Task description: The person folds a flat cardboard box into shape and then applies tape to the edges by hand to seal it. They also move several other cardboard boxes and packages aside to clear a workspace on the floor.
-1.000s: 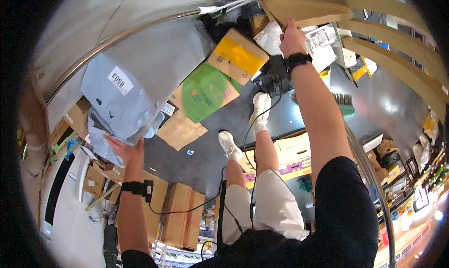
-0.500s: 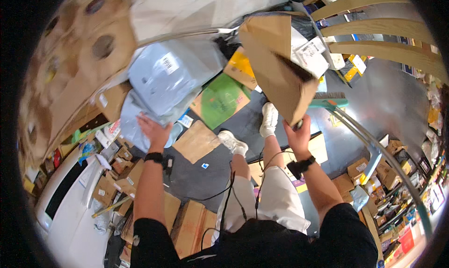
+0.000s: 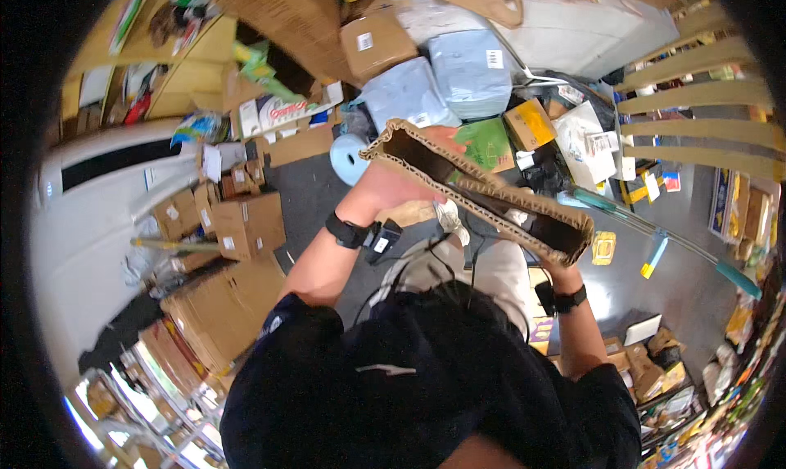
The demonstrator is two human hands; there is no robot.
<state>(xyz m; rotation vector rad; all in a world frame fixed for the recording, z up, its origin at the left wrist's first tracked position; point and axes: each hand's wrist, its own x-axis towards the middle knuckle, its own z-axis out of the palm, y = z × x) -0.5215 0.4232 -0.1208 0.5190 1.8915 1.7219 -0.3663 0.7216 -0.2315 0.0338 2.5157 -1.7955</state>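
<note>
- I have a flattened corrugated cardboard box (image 3: 483,192) held edge-on in front of my chest, its open fluted edge facing the camera, running from upper left down to lower right.
- My left hand (image 3: 401,178) is at the upper end of the box, pressed against its far face; the box hides my fingers, so I cannot tell how tightly they close.
- My right hand (image 3: 555,260) grips the lower end from underneath, mostly covered by the cardboard.
- Each wrist wears a black band.
- Below the box, on the dark floor, lie grey plastic mailer bags (image 3: 442,80), a green flat packet (image 3: 487,142) and a small yellow-labelled carton (image 3: 530,124).
- Brown cartons (image 3: 246,223) are stacked at my left.
</note>
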